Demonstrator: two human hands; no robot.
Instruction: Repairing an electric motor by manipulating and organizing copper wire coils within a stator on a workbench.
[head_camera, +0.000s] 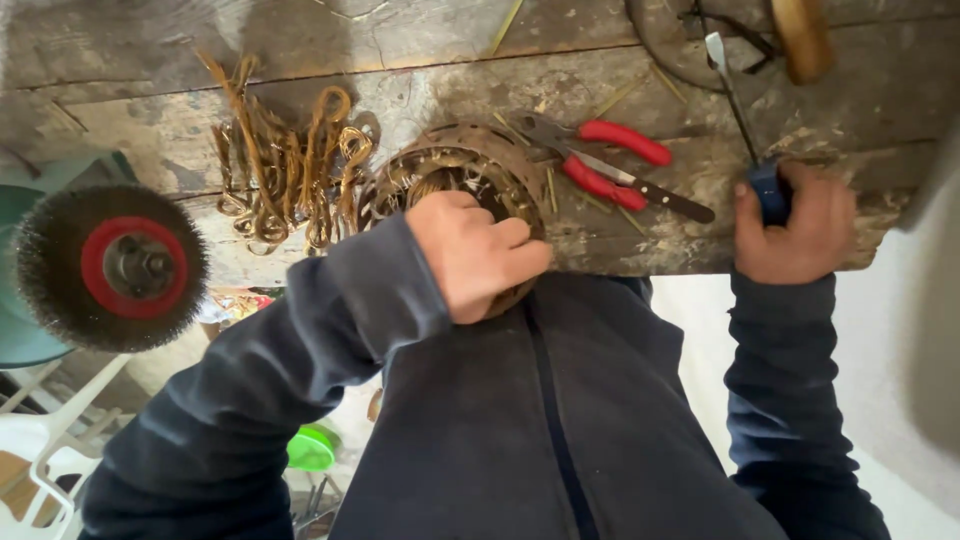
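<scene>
Left hand (473, 252) closed in a fist, knuckles up, pressing on the near edge of a round woven ring (455, 175) of brown fibre that sits at the front edge of the counter (620, 240), partly overhanging toward the body. Right hand (797, 225) wrapped tight around the dark blue handle of a screwdriver (735, 105), shaft running away across the counter, tip near a loop of dark wire (660, 50) at the far edge. Pliers (600, 160) with red grips just right of the ring, lying flat, jaw end pointing toward it; between ring and right hand. A dark-handled blade (655, 195) crossing under the pliers, slanting to the right. Tangle of brown fibre strands (285, 165) just left of the ring, touching or nearly so; cannot tell which. Round wire brush wheel (112, 266) with red hub off the left end of the counter, well apart from both hands. Wooden knob (802, 35) at top right, partly cut off by the frame. Counter surface worn, stained, strewn with short straw-coloured slivers. White plastic chair (40, 440) at lower left, on the floor below.
</scene>
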